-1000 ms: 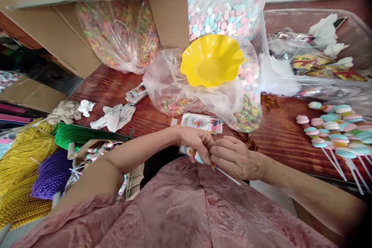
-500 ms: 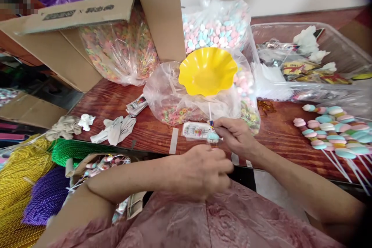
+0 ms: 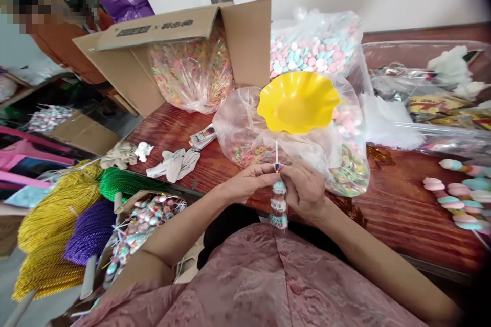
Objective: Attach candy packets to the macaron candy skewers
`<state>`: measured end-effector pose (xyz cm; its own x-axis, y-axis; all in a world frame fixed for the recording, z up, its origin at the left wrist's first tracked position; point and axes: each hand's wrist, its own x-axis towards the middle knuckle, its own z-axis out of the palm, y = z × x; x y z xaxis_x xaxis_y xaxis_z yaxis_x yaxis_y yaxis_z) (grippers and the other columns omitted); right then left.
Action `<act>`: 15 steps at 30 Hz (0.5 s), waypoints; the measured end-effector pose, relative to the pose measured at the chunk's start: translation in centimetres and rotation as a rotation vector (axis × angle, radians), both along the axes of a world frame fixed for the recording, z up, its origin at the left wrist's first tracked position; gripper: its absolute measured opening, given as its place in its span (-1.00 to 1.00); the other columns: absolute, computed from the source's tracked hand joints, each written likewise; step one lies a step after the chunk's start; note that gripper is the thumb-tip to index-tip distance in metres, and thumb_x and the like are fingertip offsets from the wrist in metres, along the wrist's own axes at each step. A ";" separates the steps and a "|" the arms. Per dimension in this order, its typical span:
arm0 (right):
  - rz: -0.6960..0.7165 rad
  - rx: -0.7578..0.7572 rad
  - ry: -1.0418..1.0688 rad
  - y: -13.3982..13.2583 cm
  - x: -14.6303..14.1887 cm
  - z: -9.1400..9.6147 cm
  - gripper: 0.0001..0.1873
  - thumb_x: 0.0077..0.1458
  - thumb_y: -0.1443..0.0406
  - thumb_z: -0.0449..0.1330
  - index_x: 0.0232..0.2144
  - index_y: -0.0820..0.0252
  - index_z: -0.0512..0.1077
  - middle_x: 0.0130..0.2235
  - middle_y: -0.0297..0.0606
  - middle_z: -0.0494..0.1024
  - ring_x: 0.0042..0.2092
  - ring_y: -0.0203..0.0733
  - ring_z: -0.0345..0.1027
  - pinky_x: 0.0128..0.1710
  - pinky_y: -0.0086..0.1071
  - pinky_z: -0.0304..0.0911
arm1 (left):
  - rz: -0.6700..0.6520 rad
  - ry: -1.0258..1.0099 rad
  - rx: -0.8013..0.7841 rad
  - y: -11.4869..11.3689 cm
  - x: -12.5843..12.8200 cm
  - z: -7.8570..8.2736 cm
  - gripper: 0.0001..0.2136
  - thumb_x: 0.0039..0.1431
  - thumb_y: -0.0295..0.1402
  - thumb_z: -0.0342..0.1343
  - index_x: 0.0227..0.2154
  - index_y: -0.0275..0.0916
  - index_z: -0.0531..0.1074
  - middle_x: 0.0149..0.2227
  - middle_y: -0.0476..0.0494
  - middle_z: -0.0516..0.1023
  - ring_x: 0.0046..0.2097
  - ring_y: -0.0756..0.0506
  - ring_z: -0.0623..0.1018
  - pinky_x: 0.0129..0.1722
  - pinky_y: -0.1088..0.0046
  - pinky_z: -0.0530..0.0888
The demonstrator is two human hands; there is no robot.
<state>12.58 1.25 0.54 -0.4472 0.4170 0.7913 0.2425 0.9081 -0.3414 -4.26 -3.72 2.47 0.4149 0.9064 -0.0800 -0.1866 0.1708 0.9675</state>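
Observation:
A wrapped marshmallow skewer (image 3: 279,207) hangs upside down in front of my chest, its white stick (image 3: 276,150) pointing up. Its clear wrapper carries a printed label and is gathered at the neck by a small colourful tie (image 3: 277,167). From the left, my left hand (image 3: 251,182) pinches this neck between thumb and fingers. On the other side my right hand (image 3: 307,189) is closed at the same neck, its fingertips close to the tie. Just beyond the stick, a yellow wavy-edged bowl (image 3: 298,102) rests on plastic bags of candy (image 3: 249,153).
An open cardboard box (image 3: 249,43) holds a big bag of ring candies (image 3: 192,71). A clear tray (image 3: 456,130) and unwrapped marshmallow skewers (image 3: 456,204) lie right. Lower left are finished skewers (image 3: 153,217) in a box and cord bundles (image 3: 57,209). A person (image 3: 65,46) is at far left.
My left hand has risen from below the skewer to its neck, so the wrapped marshmallows now show. The camera view has turned left.

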 end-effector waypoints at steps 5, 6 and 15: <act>0.096 -0.238 -0.011 -1.0 -1.0 -2.4 -0.81 0.20 0.33 0.06 -0.43 0.17 0.42 -0.50 -0.26 0.47 -0.44 -0.24 0.32 -0.42 -0.36 0.22 | 0.048 0.585 0.265 -1.6 -1.8 -0.3 -0.80 0.23 -0.41 0.07 -0.13 -0.33 0.49 -0.26 -0.14 0.56 -0.22 -0.04 0.52 -0.13 0.43 0.45; 0.148 -0.410 0.001 -1.4 -1.3 -3.1 -0.80 0.20 0.29 0.08 -0.46 0.16 0.40 -0.51 -0.28 0.46 -0.46 -0.24 0.31 -0.46 -0.37 0.22 | 0.051 0.791 0.376 -2.2 -2.1 -0.2 -0.81 0.19 -0.49 0.05 -0.19 -0.34 0.51 -0.27 -0.16 0.56 -0.20 -0.06 0.52 -0.13 0.41 0.45; 0.492 -0.577 -0.325 -5.9 -2.8 -5.2 -0.77 0.27 0.23 0.04 -0.24 0.19 0.46 -0.39 -0.25 0.55 -0.43 -0.22 0.43 -0.48 -0.39 0.33 | -0.241 1.568 0.132 -9.2 -7.0 2.5 -0.87 0.01 -0.46 0.11 -0.42 -0.25 0.56 -0.36 -0.26 0.62 -0.26 -0.19 0.60 -0.32 0.35 0.48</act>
